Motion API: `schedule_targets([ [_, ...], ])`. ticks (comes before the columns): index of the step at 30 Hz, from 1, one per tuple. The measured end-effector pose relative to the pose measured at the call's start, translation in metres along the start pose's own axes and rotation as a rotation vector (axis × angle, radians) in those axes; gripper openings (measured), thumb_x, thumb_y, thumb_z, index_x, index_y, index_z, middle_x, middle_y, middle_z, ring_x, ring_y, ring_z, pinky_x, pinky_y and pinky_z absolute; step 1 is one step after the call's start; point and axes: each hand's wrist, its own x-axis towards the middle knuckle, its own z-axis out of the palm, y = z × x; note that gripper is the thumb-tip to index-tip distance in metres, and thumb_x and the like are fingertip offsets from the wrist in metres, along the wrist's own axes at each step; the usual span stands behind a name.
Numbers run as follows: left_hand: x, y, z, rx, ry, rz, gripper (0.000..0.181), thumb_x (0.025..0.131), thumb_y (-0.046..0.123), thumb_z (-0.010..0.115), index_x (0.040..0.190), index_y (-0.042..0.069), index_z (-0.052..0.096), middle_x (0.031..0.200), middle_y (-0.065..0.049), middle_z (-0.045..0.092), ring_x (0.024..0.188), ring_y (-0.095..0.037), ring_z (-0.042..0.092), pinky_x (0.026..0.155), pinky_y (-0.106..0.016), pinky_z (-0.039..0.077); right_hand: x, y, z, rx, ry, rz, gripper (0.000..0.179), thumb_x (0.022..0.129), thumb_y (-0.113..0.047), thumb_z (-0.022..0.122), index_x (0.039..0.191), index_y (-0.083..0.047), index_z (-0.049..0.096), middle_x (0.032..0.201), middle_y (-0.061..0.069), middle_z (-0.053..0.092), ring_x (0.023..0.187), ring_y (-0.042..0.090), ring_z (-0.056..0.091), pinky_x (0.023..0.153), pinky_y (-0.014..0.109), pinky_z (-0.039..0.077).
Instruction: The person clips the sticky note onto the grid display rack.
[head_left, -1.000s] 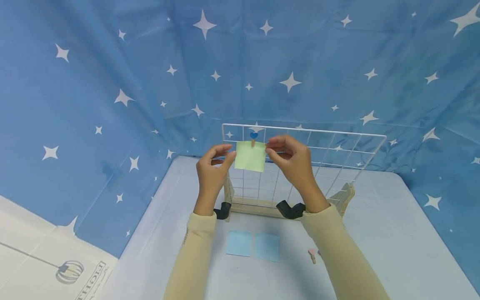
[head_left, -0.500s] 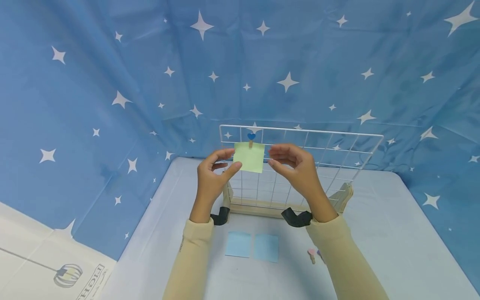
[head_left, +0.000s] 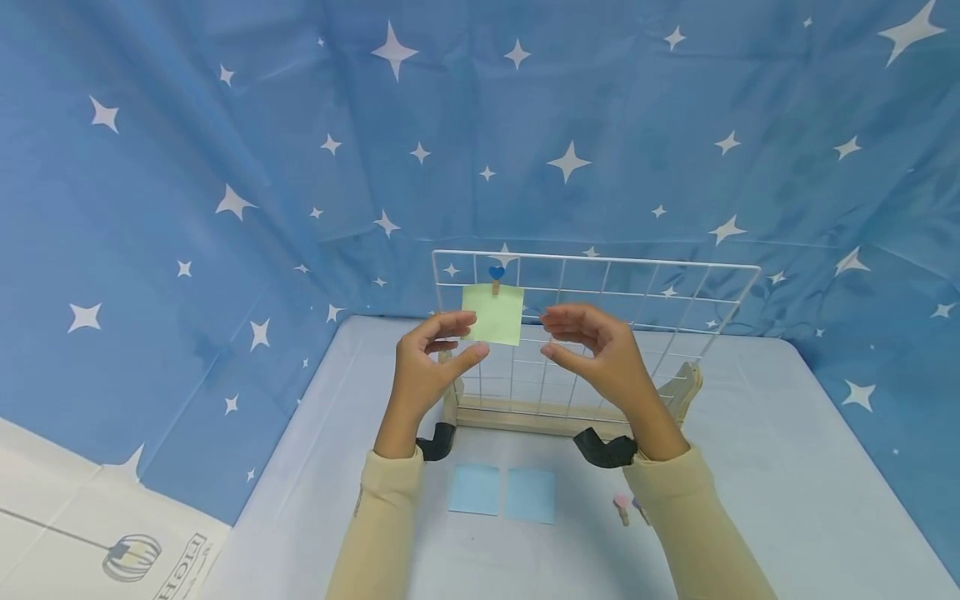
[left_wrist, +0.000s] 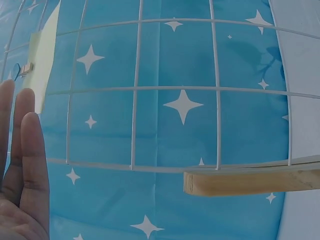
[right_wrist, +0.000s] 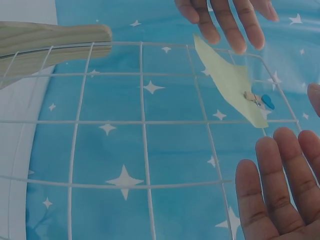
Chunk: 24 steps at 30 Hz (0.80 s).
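Note:
A yellow-green sticky note (head_left: 495, 315) hangs at the upper left of a white wire grid (head_left: 585, 293). A small wooden clothespin (head_left: 496, 286) with a blue heart pins its top edge to the wire. My left hand (head_left: 429, 358) is at the note's left side, its fingers and thumb spread and overlapping the note's edge in the head view. To the right of the note, my right hand (head_left: 600, 354) stands apart from it, fingers relaxed and holding nothing. In the right wrist view the note (right_wrist: 230, 82) shows side-on between both hands.
Two blue sticky notes (head_left: 475, 490) lie side by side on the white table (head_left: 525, 567) in front of the grid. A pink heart clothespin (head_left: 622, 508) and a purple one (head_left: 640, 508) lie near my right sleeve. A wooden base (head_left: 525, 421) supports the grid; a starred blue curtain (head_left: 480, 108) hangs behind.
My right hand has let go of the note's right edge and drawn away to the right and down. My left fingers have loosened and lowered slightly. The note stays hanging from the clothespin.

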Motion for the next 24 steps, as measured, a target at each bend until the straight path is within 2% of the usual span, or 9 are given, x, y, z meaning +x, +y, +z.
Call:
schedule_targets([
  [4, -0.004, -0.004, -0.001, 0.000, -0.022, 0.008, 0.062, 0.088, 0.048, 0.090, 0.129, 0.004, 0.076, 0.126, -0.012, 0.077, 0.113, -0.031, 0.072, 0.098, -0.052, 0.059, -0.006, 0.002, -0.004, -0.002, -0.001, -0.005, 0.042, 0.086, 0.020, 0.076, 0.127, 0.013, 0.068, 0.120, 0.034, 0.071, 0.111, 0.003, 0.070, 0.100, 0.020, 0.057],
  [8, -0.007, -0.006, -0.002, 0.006, -0.036, 0.014, 0.078, 0.085, 0.066, 0.086, 0.129, 0.003, 0.076, 0.126, -0.013, 0.077, 0.113, -0.034, 0.072, 0.096, -0.038, 0.059, -0.011, 0.006, -0.008, 0.001, 0.003, -0.026, 0.043, 0.085, 0.023, 0.076, 0.126, 0.013, 0.069, 0.120, 0.032, 0.071, 0.111, 0.004, 0.071, 0.100, 0.020, 0.057],
  [11, -0.008, -0.007, -0.002, 0.006, -0.045, 0.020, 0.080, 0.084, 0.069, 0.084, 0.129, 0.003, 0.076, 0.125, -0.014, 0.077, 0.113, -0.039, 0.071, 0.095, -0.032, 0.058, -0.015, 0.008, -0.011, 0.002, 0.006, -0.049, 0.044, 0.084, 0.024, 0.075, 0.126, 0.013, 0.069, 0.119, 0.022, 0.075, 0.111, 0.004, 0.071, 0.099, 0.020, 0.057],
  [16, -0.011, -0.009, -0.003, 0.003, -0.055, 0.034, 0.080, 0.085, 0.069, 0.084, 0.129, 0.002, 0.075, 0.125, -0.015, 0.077, 0.113, -0.044, 0.070, 0.096, -0.037, 0.058, -0.020, 0.009, -0.015, 0.027, 0.006, -0.069, 0.046, 0.082, 0.026, 0.074, 0.126, 0.015, 0.068, 0.121, -0.006, 0.075, 0.112, 0.005, 0.072, 0.099, 0.020, 0.057],
  [19, -0.012, -0.010, -0.002, 0.001, -0.059, 0.034, 0.074, 0.086, 0.062, 0.086, 0.129, 0.003, 0.076, 0.125, -0.014, 0.077, 0.113, -0.040, 0.071, 0.096, -0.042, 0.059, -0.023, 0.011, -0.018, 0.038, 0.002, -0.072, 0.046, 0.082, 0.027, 0.073, 0.126, 0.015, 0.067, 0.122, -0.008, 0.075, 0.113, 0.005, 0.072, 0.099, 0.020, 0.057],
  [24, -0.014, -0.011, -0.001, -0.003, -0.064, 0.034, 0.067, 0.088, 0.056, 0.088, 0.128, 0.003, 0.076, 0.125, -0.013, 0.077, 0.112, -0.035, 0.072, 0.097, -0.045, 0.059, -0.027, 0.013, -0.022, 0.063, 0.001, -0.083, 0.045, 0.081, 0.029, 0.072, 0.124, 0.017, 0.066, 0.121, -0.004, 0.076, 0.112, 0.006, 0.072, 0.098, 0.020, 0.058],
])
